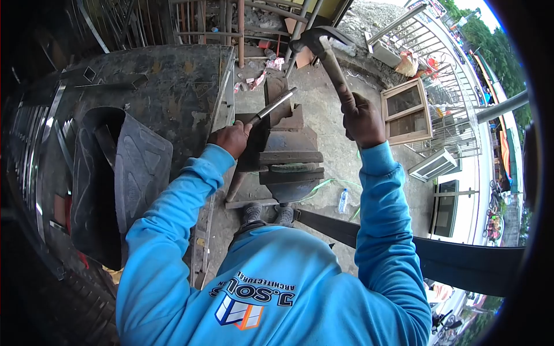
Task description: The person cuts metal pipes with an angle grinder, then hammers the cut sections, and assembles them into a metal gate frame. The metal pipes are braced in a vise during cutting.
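My right hand (365,122) is wrapped round the handle of a claw hammer (334,72), which is raised with its head up and to the left. In my left hand (229,139) is a shiny metal rod (274,106), slanting up to the right. Its far end overlaps the back of the bench vise (292,143) in this view. The worn steel vise stands in front of my body, its jaws facing me. Between the jaws a greenish strip shows. My feet are just below it.
At left is a dark metal workbench (173,81) with a folded black mat (144,164) and metal lengths. A plastic bottle (343,200) stands on the concrete floor. Wooden window frames (407,112) and metal railings are at right. A dark bar (461,262) crosses the lower right.
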`<state>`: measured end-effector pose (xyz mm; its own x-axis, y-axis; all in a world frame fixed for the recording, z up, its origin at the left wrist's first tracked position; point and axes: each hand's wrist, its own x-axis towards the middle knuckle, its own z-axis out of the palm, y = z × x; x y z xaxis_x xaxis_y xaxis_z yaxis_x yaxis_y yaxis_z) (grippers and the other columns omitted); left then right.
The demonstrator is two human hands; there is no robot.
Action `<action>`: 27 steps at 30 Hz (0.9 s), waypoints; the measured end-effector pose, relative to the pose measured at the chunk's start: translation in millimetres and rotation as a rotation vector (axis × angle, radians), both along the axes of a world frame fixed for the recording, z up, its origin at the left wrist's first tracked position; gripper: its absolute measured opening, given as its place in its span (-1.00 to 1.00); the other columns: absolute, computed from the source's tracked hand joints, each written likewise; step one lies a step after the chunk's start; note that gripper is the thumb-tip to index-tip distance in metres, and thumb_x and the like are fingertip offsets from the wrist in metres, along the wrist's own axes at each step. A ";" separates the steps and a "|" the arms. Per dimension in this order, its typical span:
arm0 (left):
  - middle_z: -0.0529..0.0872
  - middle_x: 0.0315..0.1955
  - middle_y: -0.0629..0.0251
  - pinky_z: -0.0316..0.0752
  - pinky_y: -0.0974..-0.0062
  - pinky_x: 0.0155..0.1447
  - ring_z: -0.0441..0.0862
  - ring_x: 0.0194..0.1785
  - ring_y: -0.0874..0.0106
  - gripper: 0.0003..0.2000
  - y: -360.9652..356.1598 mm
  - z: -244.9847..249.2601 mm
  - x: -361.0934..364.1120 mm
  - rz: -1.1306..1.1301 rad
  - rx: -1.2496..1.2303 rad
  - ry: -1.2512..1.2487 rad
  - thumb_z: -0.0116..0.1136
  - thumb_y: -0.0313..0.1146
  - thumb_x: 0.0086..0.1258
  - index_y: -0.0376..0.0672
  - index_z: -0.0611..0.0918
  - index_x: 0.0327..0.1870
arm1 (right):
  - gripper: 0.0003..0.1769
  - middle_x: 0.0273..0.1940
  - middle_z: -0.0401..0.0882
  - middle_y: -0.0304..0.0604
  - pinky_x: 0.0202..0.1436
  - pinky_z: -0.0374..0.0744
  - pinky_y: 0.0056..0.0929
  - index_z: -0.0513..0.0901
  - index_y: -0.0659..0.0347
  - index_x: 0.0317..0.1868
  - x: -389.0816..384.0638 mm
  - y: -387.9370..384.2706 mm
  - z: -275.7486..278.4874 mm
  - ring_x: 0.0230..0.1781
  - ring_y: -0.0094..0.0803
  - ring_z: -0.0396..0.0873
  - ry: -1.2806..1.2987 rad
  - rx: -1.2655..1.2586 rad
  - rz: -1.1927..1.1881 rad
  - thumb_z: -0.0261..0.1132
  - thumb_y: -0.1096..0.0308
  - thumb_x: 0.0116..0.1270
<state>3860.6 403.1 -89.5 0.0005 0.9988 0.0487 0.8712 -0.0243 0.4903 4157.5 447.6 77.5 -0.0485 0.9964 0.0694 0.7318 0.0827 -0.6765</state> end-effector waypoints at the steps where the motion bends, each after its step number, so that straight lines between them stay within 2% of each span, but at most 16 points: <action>1: 0.72 -0.41 -0.20 0.58 -0.13 -0.13 0.69 -0.26 -0.21 -0.57 2.0 0.8 0.3 0.001 0.008 0.001 -0.10 0.01 0.60 -0.24 0.55 -0.21 | -0.26 -0.54 0.51 0.23 -0.37 0.48 -0.04 0.61 0.35 -0.41 -5.1 1.5 -10.0 -0.56 0.10 0.45 -0.023 -0.041 -0.026 0.10 -0.29 0.48; 2: 0.72 -0.41 -0.20 0.57 -0.13 -0.14 0.69 -0.27 -0.21 -0.57 3.4 1.6 1.6 0.023 -0.004 0.029 -0.11 0.01 0.61 -0.24 0.54 -0.20 | -0.25 -0.52 0.53 0.24 -0.35 0.50 -0.03 0.62 0.35 -0.39 -7.2 5.3 -20.9 -0.55 0.12 0.48 -0.046 -0.079 -0.050 0.09 -0.30 0.48; 3: 0.72 -0.42 -0.19 0.57 -0.14 -0.14 0.69 -0.27 -0.21 -0.58 1.3 2.1 4.7 0.044 -0.020 0.056 -0.12 0.01 0.61 -0.23 0.54 -0.20 | -0.22 -0.46 0.61 0.21 -0.27 0.58 -0.04 0.65 0.36 -0.34 -12.9 9.4 -20.6 -0.49 0.10 0.60 -0.255 -0.170 -0.018 0.06 -0.34 0.47; 4: 0.72 -0.42 -0.19 0.57 -0.15 -0.15 0.69 -0.27 -0.21 -0.58 -1.8 2.2 7.7 0.065 -0.037 0.083 -0.13 0.01 0.61 -0.23 0.54 -0.19 | -0.19 -0.47 0.64 0.13 -0.34 0.63 -0.11 0.67 0.35 -0.31 -13.6 14.2 -15.2 -0.49 -0.04 0.68 -0.383 -0.416 -0.015 0.03 -0.38 0.46; 6: 0.73 -0.42 -0.17 0.57 -0.16 -0.17 0.70 -0.28 -0.20 -0.58 -3.6 7.2 10.1 0.061 -0.037 0.056 -0.15 0.01 0.62 -0.22 0.54 -0.18 | -0.20 -0.56 0.59 0.02 -0.51 0.59 -0.21 0.65 0.33 -0.32 -7.2 15.7 3.0 -0.62 -0.20 0.64 -0.200 -0.418 -0.129 0.03 -0.38 0.45; 8: 0.73 -0.42 -0.16 0.57 -0.17 -0.18 0.70 -0.29 -0.20 -0.59 -9.8 8.8 14.6 0.064 -0.051 0.043 -0.16 0.01 0.62 -0.20 0.53 -0.16 | -0.24 -0.68 0.49 -0.13 -0.65 0.50 -0.28 0.57 0.30 -0.42 0.9 15.7 13.5 -0.76 -0.32 0.52 -0.078 -0.300 -0.084 0.04 -0.34 0.49; 10: 0.73 -0.42 -0.15 0.57 -0.17 -0.19 0.71 -0.28 -0.19 -0.60 -8.2 12.3 12.5 0.060 -0.053 0.071 -0.17 0.01 0.62 -0.19 0.52 -0.16 | -0.25 -0.69 0.48 -0.06 -0.57 0.53 -0.22 0.54 0.31 -0.47 -8.5 2.7 28.0 -0.71 -0.22 0.54 -0.025 -0.199 -0.070 0.06 -0.31 0.50; 11: 0.74 -0.42 -0.15 0.58 -0.16 -0.19 0.71 -0.29 -0.18 -0.60 -8.4 11.2 11.0 0.057 -0.059 0.092 -0.17 0.01 0.62 -0.19 0.52 -0.16 | -0.26 -0.67 0.48 0.04 -0.45 0.57 -0.15 0.57 0.33 -0.45 3.2 12.3 1.0 -0.63 -0.05 0.55 -0.114 0.009 -0.014 0.09 -0.29 0.49; 12: 0.74 -0.42 -0.14 0.58 -0.16 -0.20 0.71 -0.29 -0.17 -0.60 -7.7 10.6 10.0 0.054 -0.061 0.113 -0.17 0.01 0.62 -0.19 0.51 -0.16 | -0.27 -0.54 0.57 0.19 -0.25 0.59 -0.07 0.63 0.34 -0.39 -6.6 5.9 -1.7 -0.44 0.12 0.61 -0.053 -0.073 -0.014 0.09 -0.28 0.49; 14: 0.74 -0.41 -0.14 0.58 -0.15 -0.20 0.72 -0.28 -0.17 -0.59 -8.0 9.1 10.6 0.041 -0.059 0.136 -0.17 0.02 0.62 -0.19 0.50 -0.15 | -0.27 -0.37 0.64 0.28 -0.12 0.58 -0.03 0.68 0.33 -0.33 -6.0 5.7 -33.2 -0.28 0.18 0.63 -0.358 -0.085 0.054 0.07 -0.29 0.49; 15: 0.74 -0.41 -0.13 0.58 -0.15 -0.20 0.72 -0.28 -0.16 -0.59 -9.8 9.2 11.5 0.039 -0.056 0.139 -0.17 0.03 0.62 -0.19 0.50 -0.15 | -0.26 -0.27 0.65 0.32 -0.03 0.55 -0.01 0.69 0.32 -0.34 -9.6 8.0 -30.1 -0.18 0.21 0.63 -0.510 -0.221 0.076 0.07 -0.30 0.48; 20: 0.75 -0.36 -0.13 0.57 -0.16 -0.12 0.72 -0.23 -0.16 -0.57 -9.0 13.5 11.5 0.045 -0.121 0.122 -0.20 0.05 0.62 -0.20 0.51 -0.13 | -0.23 -0.31 0.65 0.30 -0.05 0.56 -0.02 0.68 0.32 -0.37 -0.9 5.9 0.5 -0.21 0.21 0.62 -0.268 -0.156 0.013 0.04 -0.32 0.48; 22: 0.75 -0.32 -0.15 0.57 -0.14 -0.06 0.71 -0.17 -0.17 -0.54 -8.5 20.1 11.6 0.051 -0.162 0.109 -0.22 0.06 0.62 -0.21 0.54 -0.11 | -0.23 -0.33 0.64 0.29 -0.08 0.56 -0.03 0.68 0.32 -0.36 -4.4 -1.8 -15.8 -0.24 0.22 0.62 -0.174 -0.102 -0.002 0.04 -0.33 0.47; 23: 0.75 -0.29 -0.16 0.56 -0.12 -0.02 0.70 -0.14 -0.17 -0.51 -7.7 20.9 9.5 0.044 -0.197 0.074 -0.24 0.07 0.62 -0.22 0.56 -0.11 | -0.25 -0.38 0.65 0.27 -0.13 0.58 -0.07 0.67 0.32 -0.34 0.1 1.8 -48.8 -0.33 0.22 0.61 -0.357 -0.116 0.028 0.09 -0.32 0.46; 24: 0.74 -0.26 -0.18 0.56 -0.10 0.01 0.70 -0.11 -0.17 -0.49 -4.7 20.8 7.5 0.039 -0.228 0.038 -0.25 0.08 0.62 -0.23 0.59 -0.12 | -0.27 -0.49 0.63 0.17 -0.30 0.61 -0.10 0.65 0.32 -0.35 -4.1 -0.2 -47.1 -0.51 0.08 0.61 -0.339 -0.259 -0.043 0.10 -0.31 0.46; 27: 0.73 -0.21 -0.21 0.55 -0.05 0.09 0.67 -0.04 -0.18 -0.42 8.0 17.6 3.0 0.038 -0.265 -0.013 -0.30 0.11 0.62 -0.24 0.65 -0.14 | -0.24 -0.61 0.50 -0.03 -0.60 0.52 -0.23 0.57 0.32 -0.42 2.1 3.8 -28.0 -0.71 -0.28 0.53 -0.071 -0.355 -0.137 0.07 -0.33 0.47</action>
<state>3863.5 411.1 -72.0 -0.0359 0.9760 -0.2150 0.8627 0.1388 0.4863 4159.6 451.4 49.5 0.0947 0.9552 -0.2802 0.7659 -0.2497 -0.5924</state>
